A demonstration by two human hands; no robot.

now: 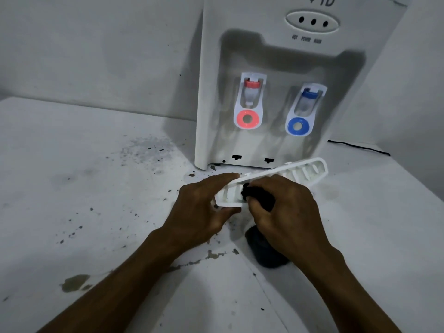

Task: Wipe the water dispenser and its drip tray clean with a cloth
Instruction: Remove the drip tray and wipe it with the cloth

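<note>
Hands are working close in front of us, above a white surface [72,188] with dark stains and chipped paint. We are seeing the left hand [201,212] gripping the near end of the white drip tray [271,179]; its fingers are closing over the top edge and the thumb is pressing from below. The tray is being held off the surface, tilted, with its far end rising toward the right, just in front of the dispenser base. The right hand [286,212] is clenching a dark cloth [258,195] and pushing it against the ribbed inner side of the tray. More of the cloth is hanging below this hand [266,251], reaching down to the surface.

Behind the tray the white water dispenser [288,68] is standing upright against the wall. In its recess we are seeing a red tap [249,102] on the left and a blue tap [305,109] on the right. Above them three dark indicator lights [313,21] are sitting in an oval panel. A black cable [360,147] is lying on the surface to the right of the dispenser.
</note>
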